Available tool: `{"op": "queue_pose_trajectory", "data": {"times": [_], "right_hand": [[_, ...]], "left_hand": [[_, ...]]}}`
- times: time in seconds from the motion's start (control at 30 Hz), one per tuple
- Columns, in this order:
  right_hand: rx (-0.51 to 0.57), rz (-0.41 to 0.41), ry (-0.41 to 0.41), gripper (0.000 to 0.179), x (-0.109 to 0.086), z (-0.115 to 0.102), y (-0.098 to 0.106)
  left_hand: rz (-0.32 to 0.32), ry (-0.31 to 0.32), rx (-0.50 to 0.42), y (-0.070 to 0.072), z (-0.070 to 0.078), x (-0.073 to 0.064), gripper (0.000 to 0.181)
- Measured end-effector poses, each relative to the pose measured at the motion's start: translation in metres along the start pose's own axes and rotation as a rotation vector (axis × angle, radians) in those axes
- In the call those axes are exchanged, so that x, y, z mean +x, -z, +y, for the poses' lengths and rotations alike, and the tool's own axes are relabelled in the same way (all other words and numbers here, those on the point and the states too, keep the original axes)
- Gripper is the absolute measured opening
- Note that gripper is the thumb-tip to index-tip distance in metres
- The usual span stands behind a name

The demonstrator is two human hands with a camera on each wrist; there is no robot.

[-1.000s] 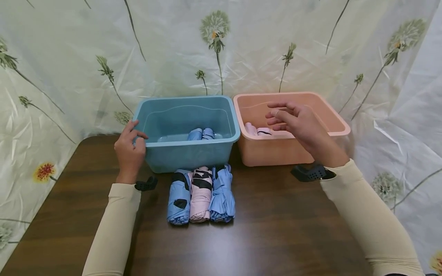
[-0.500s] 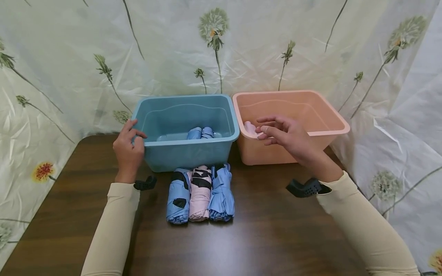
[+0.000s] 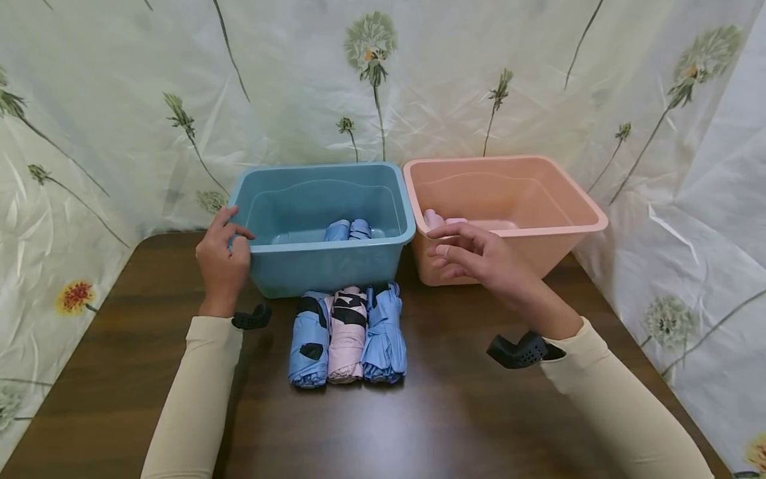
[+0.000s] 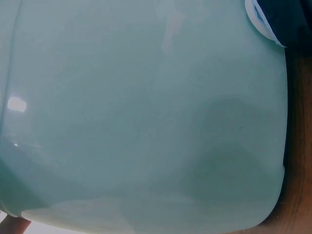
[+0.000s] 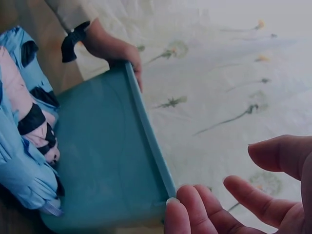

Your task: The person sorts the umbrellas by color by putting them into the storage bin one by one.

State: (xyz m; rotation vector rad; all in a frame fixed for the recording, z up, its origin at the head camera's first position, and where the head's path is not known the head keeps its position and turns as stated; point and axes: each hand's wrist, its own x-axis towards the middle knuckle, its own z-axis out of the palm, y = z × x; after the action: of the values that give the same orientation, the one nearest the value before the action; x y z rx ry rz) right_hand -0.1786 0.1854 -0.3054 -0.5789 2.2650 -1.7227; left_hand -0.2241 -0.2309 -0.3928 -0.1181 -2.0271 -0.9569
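The right hand (image 3: 479, 261) has drifted nearer, fingers loosely spread, empty; left hand (image 3: 224, 264) grips the blue bin (image 3: 323, 267), folded umbrellas (image 3: 347, 342) lying just on its near side. Probably between grabs; lifting one needs curled fingers.

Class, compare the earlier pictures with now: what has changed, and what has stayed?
The empty right hand moved from over the orange bin toward the person and left, to its near side. Nothing was taken or let go. The left hand stayed at the blue bin, the three rolled umbrellas in place.
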Motion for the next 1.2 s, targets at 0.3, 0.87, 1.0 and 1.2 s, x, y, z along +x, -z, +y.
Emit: {"op": "queue_pose_trajectory", "data": {"times": [0.3, 0.87, 1.0, 1.2], "right_hand": [[-0.006, -0.053, 0.017, 0.04, -0.005, 0.009, -0.016], [0.005, -0.076, -0.103, 0.047, -0.004, 0.039, -0.036], [0.006, -0.09, -0.128, 0.051, -0.003, 0.046, -0.041], [-0.001, -0.091, -0.157, 0.054, -0.002, 0.06, -0.053]], "left_hand": [[0.005, -0.005, -0.014, -0.001, 0.002, 0.001, 0.035], [0.021, 0.007, -0.027, -0.003, 0.001, 0.004, 0.034], [0.027, -0.001, -0.023, -0.003, 0.0, 0.005, 0.034], [0.017, 0.005, 0.002, 0.0, 0.0, 0.002, 0.035]]}}
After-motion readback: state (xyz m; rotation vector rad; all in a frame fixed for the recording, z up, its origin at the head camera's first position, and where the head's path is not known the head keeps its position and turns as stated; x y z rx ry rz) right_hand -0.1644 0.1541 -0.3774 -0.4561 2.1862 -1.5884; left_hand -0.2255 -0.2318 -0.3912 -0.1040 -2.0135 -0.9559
